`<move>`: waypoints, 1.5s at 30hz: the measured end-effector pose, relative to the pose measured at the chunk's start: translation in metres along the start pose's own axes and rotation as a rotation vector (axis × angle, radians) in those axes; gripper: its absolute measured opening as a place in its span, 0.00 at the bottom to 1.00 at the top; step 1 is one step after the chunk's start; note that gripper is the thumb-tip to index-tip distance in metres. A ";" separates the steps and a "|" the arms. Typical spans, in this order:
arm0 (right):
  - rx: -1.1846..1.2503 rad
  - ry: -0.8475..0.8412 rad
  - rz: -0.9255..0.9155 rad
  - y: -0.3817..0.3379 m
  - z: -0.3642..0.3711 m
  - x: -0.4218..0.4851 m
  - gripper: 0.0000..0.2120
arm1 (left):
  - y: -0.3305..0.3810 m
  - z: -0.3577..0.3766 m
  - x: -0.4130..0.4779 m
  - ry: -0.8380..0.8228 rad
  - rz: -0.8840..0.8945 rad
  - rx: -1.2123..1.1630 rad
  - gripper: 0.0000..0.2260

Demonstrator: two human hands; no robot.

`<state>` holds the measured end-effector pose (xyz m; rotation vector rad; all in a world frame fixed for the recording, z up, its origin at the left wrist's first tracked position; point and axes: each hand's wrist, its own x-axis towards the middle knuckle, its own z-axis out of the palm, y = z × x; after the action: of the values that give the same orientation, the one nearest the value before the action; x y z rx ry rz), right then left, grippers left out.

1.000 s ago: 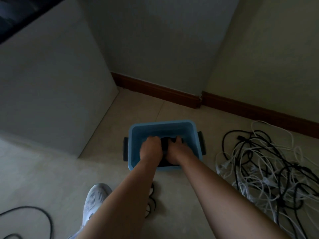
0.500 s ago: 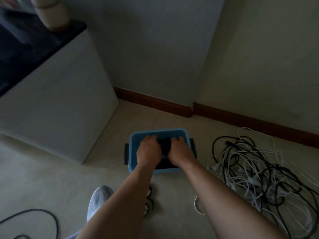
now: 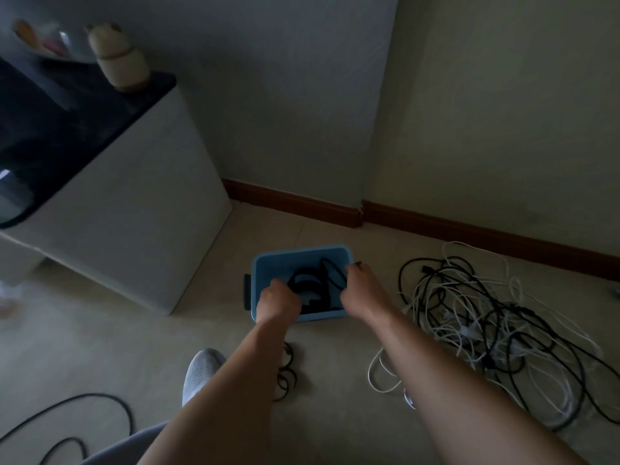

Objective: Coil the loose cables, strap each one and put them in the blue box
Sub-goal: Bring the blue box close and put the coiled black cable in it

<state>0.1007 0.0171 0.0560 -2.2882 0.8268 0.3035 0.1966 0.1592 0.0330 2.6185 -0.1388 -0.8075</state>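
Left hand point(image 3: 276, 302), right hand point(image 3: 364, 293), both curled

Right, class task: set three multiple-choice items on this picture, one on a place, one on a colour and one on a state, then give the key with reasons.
1. Where does the blue box stand?
A. on a shelf
B. on the floor, left of the cable pile
C. on a chair

2. What colour is the coiled cable in the box?
A. white
B. red
C. black

3. In what state is the cable pile?
A. tangled and loose
B. coiled and strapped
C. packed in a bag

Key:
1 B: the blue box sits on the floor tiles with the cable pile to its right.
2 C: the coiled cable shows black against the blue walls.
3 A: black and white strands cross one another, and no strap shows on them.
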 end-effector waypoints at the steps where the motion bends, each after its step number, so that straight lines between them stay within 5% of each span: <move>1: 0.019 -0.006 -0.013 -0.003 0.003 0.004 0.27 | -0.004 0.001 0.004 -0.020 -0.024 -0.007 0.16; 7: 0.129 -0.084 0.068 -0.022 0.035 0.054 0.34 | 0.001 0.020 0.052 -0.157 -0.117 -0.116 0.19; 14: 0.078 -0.277 0.029 0.001 0.082 0.089 0.20 | 0.007 0.038 0.100 -0.301 -0.253 -0.376 0.20; 18: 0.061 -0.413 -0.006 -0.006 0.090 0.089 0.24 | 0.007 0.042 0.101 -0.380 -0.403 -0.669 0.21; 21: 0.037 -0.396 -0.040 -0.020 0.080 0.080 0.34 | 0.010 0.036 0.089 -0.376 -0.411 -0.823 0.22; 24: 0.166 -0.369 -0.072 -0.032 0.069 0.060 0.32 | 0.022 0.015 0.063 -0.383 -0.395 -0.872 0.25; 29: 0.267 -0.210 -0.076 -0.055 0.038 0.020 0.36 | 0.049 -0.029 0.014 -0.349 -0.238 -0.732 0.24; 34: 0.516 0.034 -0.146 -0.084 -0.023 -0.032 0.14 | 0.079 -0.076 -0.037 -0.270 -0.118 -0.743 0.40; 37: 0.605 0.145 -0.159 -0.100 -0.080 -0.068 0.07 | 0.110 -0.129 -0.107 -0.267 0.015 -0.688 0.21; 42: 1.311 -0.045 -0.077 -0.109 -0.155 -0.127 0.13 | 0.132 -0.180 -0.176 -0.272 0.372 -0.490 0.10; 45: 1.550 -0.134 -0.074 -0.104 -0.184 -0.157 0.14 | 0.128 -0.186 -0.204 0.100 0.701 -0.432 0.09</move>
<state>0.0438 0.0289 0.3127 -0.8189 0.5372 -0.2025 0.1347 0.1475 0.3305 1.9826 -0.7175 -0.3951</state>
